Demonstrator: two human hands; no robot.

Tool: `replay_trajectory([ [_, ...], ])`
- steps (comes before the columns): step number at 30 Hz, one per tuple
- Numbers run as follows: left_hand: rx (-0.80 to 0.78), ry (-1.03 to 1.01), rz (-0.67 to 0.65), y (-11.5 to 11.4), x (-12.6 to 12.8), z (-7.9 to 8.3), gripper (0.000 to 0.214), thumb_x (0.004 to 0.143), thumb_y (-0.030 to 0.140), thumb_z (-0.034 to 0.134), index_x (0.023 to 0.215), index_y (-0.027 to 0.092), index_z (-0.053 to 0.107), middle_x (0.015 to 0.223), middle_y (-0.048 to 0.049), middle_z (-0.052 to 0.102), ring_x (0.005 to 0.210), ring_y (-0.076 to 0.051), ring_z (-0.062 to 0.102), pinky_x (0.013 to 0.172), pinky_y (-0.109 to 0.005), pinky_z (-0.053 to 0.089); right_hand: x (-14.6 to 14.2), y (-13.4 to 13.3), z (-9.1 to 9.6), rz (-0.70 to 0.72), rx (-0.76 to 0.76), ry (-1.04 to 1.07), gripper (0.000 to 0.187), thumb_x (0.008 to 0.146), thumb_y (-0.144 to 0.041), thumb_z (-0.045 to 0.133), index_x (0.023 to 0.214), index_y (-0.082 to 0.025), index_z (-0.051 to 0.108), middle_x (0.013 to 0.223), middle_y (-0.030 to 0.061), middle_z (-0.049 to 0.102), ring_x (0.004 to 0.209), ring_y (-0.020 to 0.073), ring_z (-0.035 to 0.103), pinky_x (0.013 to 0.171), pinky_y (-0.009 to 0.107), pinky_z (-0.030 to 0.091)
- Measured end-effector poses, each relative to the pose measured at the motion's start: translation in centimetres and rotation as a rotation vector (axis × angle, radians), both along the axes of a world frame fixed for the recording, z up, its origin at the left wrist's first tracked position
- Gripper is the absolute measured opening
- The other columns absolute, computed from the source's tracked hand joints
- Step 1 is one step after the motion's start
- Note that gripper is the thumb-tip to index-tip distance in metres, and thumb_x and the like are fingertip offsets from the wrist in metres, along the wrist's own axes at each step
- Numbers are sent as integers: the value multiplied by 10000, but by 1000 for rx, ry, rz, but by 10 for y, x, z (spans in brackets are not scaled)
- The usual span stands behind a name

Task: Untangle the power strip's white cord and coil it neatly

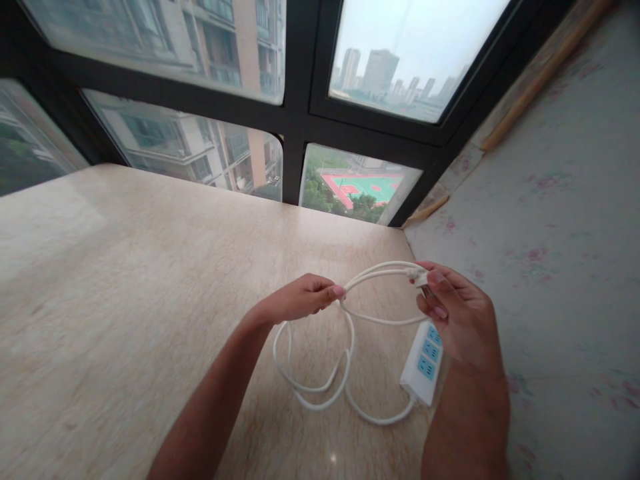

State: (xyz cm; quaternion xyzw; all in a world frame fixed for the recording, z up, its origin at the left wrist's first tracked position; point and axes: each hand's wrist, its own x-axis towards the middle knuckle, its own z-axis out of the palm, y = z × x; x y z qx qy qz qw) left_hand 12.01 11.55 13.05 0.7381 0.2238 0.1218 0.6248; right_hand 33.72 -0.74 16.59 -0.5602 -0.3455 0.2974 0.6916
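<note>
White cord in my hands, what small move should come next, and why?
Perhaps gather the lower loops into your left hand: it pinches the raised loops, your right hand holds the plug, and the lower loops lie slack below.

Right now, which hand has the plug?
The right hand, nearer the flowery wall, holds the white plug; the left hand pinches only white cord.

Power strip (423, 368), lower right: we lose its far end behind the right hand (464, 317); plug (421, 278) partly covered too. Both forearms (215, 393) cut by bottom edge. Distant towers (381, 72), upper right, hazy.
</note>
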Motion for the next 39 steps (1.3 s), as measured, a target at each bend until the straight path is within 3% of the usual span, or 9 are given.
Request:
replay_trajectory([
  [5, -119, -123, 234, 0, 7, -4, 384, 820, 540, 576, 751, 162, 560, 510, 73, 355, 429, -57, 311, 407, -185, 230, -1, 6, -3, 12, 73, 88, 267, 703, -368, 799, 870, -163, 766, 632, 9, 608, 425, 15, 265, 391, 178, 244],
  [11, -395, -420, 330, -1, 13, -2, 457, 767, 593, 645, 671, 169, 505, 456, 115, 220, 363, -17, 149, 353, -162, 88, -4, 13, -5, 75, 107, 251, 292, 677, -385, 811, 838, -148, 756, 704, 26, 648, 433, 7, 236, 378, 158, 236],
  [16, -632, -707, 436, -5, 20, 1, 546, 735, 539, 716, 510, 189, 362, 408, 104, 196, 328, -21, 182, 332, -174, 86, -15, 19, -7, 133, 112, 383, 293, 680, -383, 814, 825, -138, 742, 713, 20, 645, 438, -1, 229, 380, 126, 261],
  [23, -940, -1055, 559, -2, 18, -1, 622, 938, 433, 414, 395, 201, 220, 327, 50, 167, 296, -65, 226, 340, -212, 202, -35, 29, -17, 262, 79, 527, 229, 714, -324, 793, 806, -128, 717, 713, 21, 642, 438, -6, 251, 392, 106, 282],
  [27, -1037, -1056, 585, 6, 12, -3, 612, 953, 419, 364, 392, 199, 264, 337, 46, 196, 304, -71, 243, 344, -217, 205, -43, 35, -24, 232, 86, 531, 209, 743, -323, 773, 794, -133, 701, 717, 20, 642, 443, 1, 275, 397, 114, 292],
  [31, -925, -929, 522, 12, 8, -1, 465, 903, 391, 481, 494, 171, 470, 422, 37, 397, 356, -73, 365, 389, -217, 297, -46, 38, -28, 182, 160, 548, 176, 766, -306, 761, 800, -151, 686, 772, 17, 656, 470, 14, 336, 422, 127, 335],
  [36, -496, -802, 569, 11, 12, -6, 333, 801, 453, 636, 718, 132, 658, 708, -49, 672, 628, -127, 613, 618, -241, 473, -53, 40, -32, 108, 273, 622, 161, 790, -307, 748, 831, -177, 663, 802, -6, 647, 517, 23, 416, 506, 148, 416],
  [39, -402, -778, 441, 8, 13, -11, 378, 764, 496, 684, 869, 133, 689, 891, -88, 717, 782, -189, 676, 730, -296, 508, -61, 42, -36, 57, 301, 579, 160, 800, -332, 739, 808, -198, 652, 815, -17, 638, 552, 39, 461, 551, 176, 452],
])
